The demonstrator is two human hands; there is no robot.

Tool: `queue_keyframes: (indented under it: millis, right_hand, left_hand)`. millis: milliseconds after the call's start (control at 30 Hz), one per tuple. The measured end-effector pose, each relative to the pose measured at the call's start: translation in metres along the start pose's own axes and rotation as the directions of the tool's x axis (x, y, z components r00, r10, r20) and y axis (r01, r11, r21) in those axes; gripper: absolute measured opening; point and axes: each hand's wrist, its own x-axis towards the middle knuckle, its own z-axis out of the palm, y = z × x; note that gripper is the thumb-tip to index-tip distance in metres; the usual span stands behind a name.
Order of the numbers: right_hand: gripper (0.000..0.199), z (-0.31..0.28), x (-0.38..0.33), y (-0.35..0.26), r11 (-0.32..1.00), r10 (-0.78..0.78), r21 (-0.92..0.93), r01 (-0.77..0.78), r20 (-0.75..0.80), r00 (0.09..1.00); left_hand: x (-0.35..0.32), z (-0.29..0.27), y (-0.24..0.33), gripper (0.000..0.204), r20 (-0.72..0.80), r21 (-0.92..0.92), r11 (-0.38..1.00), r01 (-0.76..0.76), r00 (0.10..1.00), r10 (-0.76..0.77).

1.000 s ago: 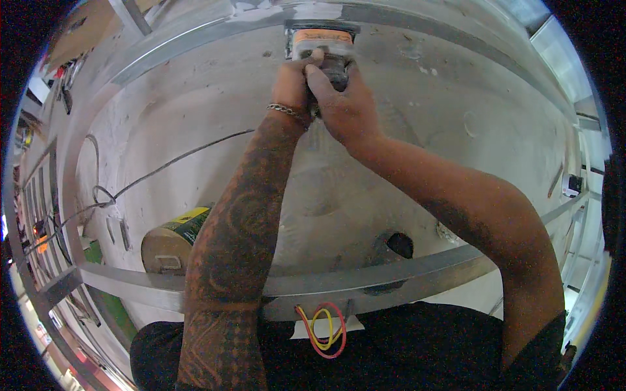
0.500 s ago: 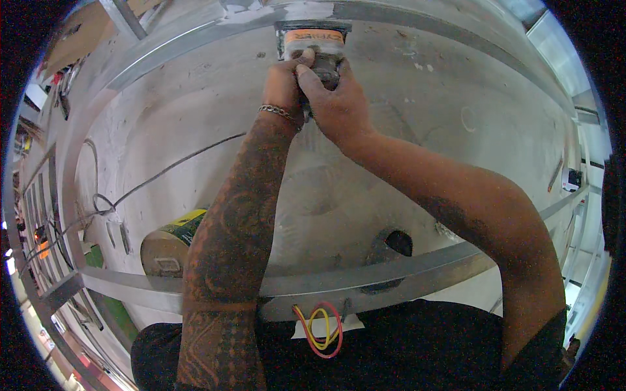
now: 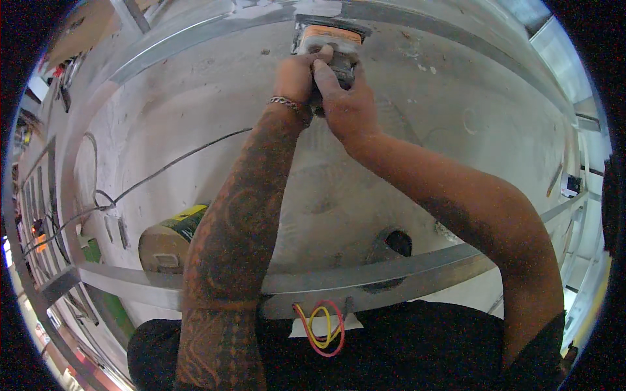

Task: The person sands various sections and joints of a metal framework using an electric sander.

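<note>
Both your hands are up at the top centre of the frame, closed around one small object. Your left hand (image 3: 297, 75), with a chain bracelet (image 3: 285, 103) at the wrist, wraps it from the left; your right hand (image 3: 345, 98) clamps it from the right and below, fingers curled tight. What you grip is a boxy device with an orange face and grey edges (image 3: 329, 36), pressed against the upper metal channel (image 3: 195, 39) that arcs across the top of the frame.

This looks like the seating or fixing step: the box is held against the channel, and the next move, by my judgement, calls for steady pressure and a square alignment before either hand lets go.

Below your arms a second metal channel (image 3: 404, 274) crosses the lower frame, with red and yellow wires (image 3: 319, 326) looped beneath it at bottom centre. A can with a yellow label (image 3: 171, 236) lies at lower left, and a thin cable (image 3: 163, 169) trails across the grey surface.

Your fingers hide most of the box, so its shape, any fastener and its contact with the channel cannot be made out.
</note>
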Motion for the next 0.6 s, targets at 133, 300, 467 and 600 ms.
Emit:
queue_keyframes:
  millis: [133, 300, 467, 600]
  right_hand:
    - [0.066, -0.005, -0.003, -0.004, 0.982, 0.081, -0.167, -0.09, -0.063, 0.995]
    - [0.051, 0.001, -0.005, -0.005, 0.99, -0.006, -0.139, -0.001, -0.045, 0.999]
    - [0.064, 0.005, -0.009, -0.009, 0.997, 0.024, -0.077, -0.026, -0.031, 0.999]
    - [0.066, 0.001, -0.004, -0.004, 0.999, -0.023, -0.048, 0.02, -0.053, 0.998]
  left_hand:
    - [-0.006, 0.006, -0.001, 0.027, -0.023, 0.065, 0.995, 0.07, 0.997, -0.068]
    - [0.002, 0.0, -0.008, 0.029, 0.041, -0.253, 0.964, 0.082, 0.996, -0.074]
    - [-0.004, -0.004, -0.003, 0.029, -0.02, -0.088, 0.993, 0.076, 0.997, -0.078]
    - [-0.002, 0.002, -0.004, 0.031, 0.016, -0.022, 0.999, 0.027, 1.0, -0.027]
